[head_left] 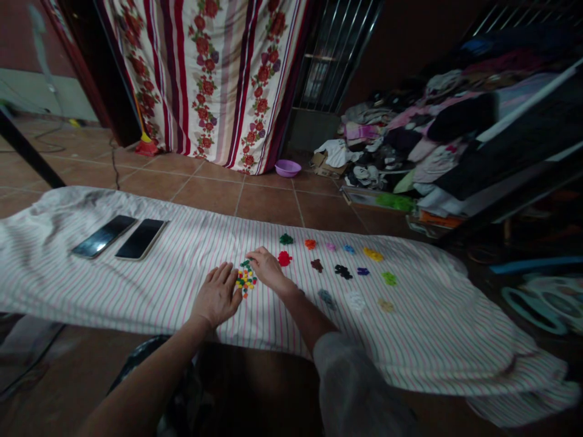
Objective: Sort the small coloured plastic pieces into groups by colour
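Observation:
A patch of small mixed pieces (246,280), yellow, red, orange, green and white, lies on a striped cloth (191,285). Flat on the cloth at the patch's left edge rests my left hand (218,295), fingers stretched out. My right hand (267,267) is over the far right side of the patch, thumb and fingers pinched together beside several green pieces (246,264). What the pinch holds, if anything, is too small to make out. Right of this hand are a red pile (285,259) and a dark green pile (286,239).
More single-colour piles spread rightward, including orange (310,244), brown (317,265), black (343,272), yellow (373,254), lime (388,278), grey (326,297) and white (356,301). Two phones (104,237) lie at the left. Beyond the cloth are a purple basin (288,168) and heaped clothes (401,139).

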The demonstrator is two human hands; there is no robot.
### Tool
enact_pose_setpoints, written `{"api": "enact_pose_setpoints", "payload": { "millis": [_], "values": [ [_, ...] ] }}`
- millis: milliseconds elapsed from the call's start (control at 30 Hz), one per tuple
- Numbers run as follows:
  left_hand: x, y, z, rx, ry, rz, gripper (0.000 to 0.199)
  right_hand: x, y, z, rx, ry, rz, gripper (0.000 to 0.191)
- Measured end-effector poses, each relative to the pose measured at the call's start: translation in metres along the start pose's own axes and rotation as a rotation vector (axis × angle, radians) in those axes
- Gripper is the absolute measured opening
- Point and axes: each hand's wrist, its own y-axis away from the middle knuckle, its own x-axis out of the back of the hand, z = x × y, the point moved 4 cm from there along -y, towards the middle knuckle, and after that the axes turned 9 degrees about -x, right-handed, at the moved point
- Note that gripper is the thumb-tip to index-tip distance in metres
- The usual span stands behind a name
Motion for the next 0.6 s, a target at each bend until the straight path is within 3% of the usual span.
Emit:
{"api": "enact_pose_setpoints", "payload": {
  "millis": [133,600],
  "values": [
    [0.0004,-0.0007,0.0009,-0.004,-0.005,-0.018,0.047,-0.0034,-0.0019,0.0013,-0.108,0.038,0.007,0.019],
    [-0.0049,0.0017,-0.0024,-0.031,-0.024,0.040,0.046,-0.0001,0.0045,0.0007,-0.193,0.012,-0.004,0.022]
  ]
}}
